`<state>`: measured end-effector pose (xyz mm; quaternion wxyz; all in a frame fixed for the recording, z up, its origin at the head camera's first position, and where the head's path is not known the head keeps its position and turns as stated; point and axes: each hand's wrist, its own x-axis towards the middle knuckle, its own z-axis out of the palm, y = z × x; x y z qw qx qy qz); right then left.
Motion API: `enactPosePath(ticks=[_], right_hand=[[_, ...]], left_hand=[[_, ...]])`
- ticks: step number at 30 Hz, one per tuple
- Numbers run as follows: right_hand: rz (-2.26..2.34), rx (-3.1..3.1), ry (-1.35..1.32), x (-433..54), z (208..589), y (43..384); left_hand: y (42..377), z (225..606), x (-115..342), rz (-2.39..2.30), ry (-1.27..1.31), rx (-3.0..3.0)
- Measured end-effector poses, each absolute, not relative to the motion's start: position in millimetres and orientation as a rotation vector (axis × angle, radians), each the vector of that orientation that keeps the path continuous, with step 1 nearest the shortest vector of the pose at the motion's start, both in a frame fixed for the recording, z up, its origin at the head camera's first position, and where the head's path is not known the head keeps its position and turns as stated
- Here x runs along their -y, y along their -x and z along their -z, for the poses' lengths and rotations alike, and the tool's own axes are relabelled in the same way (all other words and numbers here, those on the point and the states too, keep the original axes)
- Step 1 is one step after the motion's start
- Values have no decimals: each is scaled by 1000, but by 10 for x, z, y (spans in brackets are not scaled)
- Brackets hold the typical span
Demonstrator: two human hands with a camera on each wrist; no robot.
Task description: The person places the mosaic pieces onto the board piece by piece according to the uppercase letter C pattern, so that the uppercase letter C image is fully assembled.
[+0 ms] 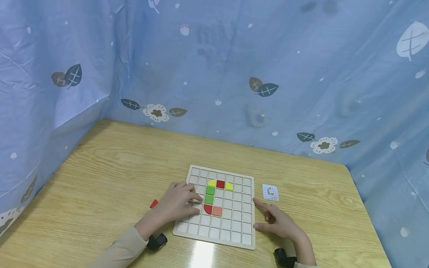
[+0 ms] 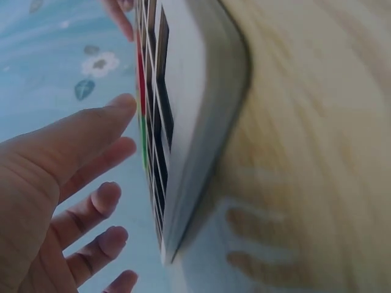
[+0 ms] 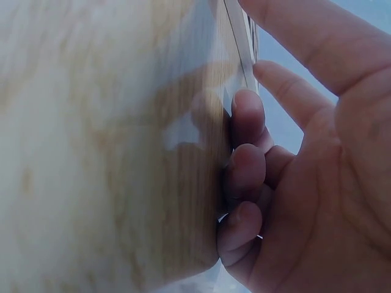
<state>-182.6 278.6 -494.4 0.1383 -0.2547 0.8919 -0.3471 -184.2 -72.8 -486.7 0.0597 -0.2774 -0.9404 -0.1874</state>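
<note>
A pale gridded board (image 1: pixel 225 241) lies on the table with coloured tiles in a C-like shape. Along its top, a dark red square tile (image 1: pixel 220 184) sits between two yellow rounded tiles. Below the left one come two green square tiles (image 1: pixel 210 190), then a red rounded tile (image 1: pixel 208 209) beside a salmon square tile (image 1: pixel 218 211). My left hand (image 1: pixel 178 202) hovers over the board's left side, thumb and index finger apart near the green and red tiles, nothing visible between them. My right hand (image 1: pixel 280 221) touches the board's right edge with index fingertip and thumb, other fingers curled.
A small card (image 1: pixel 270 192) with a printed grid pattern lies right of the board. One red piece (image 1: pixel 154 204) rests on the wooden table (image 1: pixel 118 175), partly behind the left hand. Blue patterned curtains (image 1: pixel 216 61) surround the table's back and sides.
</note>
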Motion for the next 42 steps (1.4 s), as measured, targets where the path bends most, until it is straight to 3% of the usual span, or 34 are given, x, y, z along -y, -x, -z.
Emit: enactPosePath(ticks=[8,16,27,42], right_hand=[[1015,-2550,699,-2635,4617,1701],[1004,-2588,684,-2756,4922,1791],[1022,-2563,664,-2665,4720,1723],[993,-2568,694,-2795,4922,1826]], left_hand=[[1826,4887,967,558,730,2872],[1767,4886,1191,555,635,2868],[1670,4906,1445,529,544,2867],[1553,4905,1606,490,451,2865]])
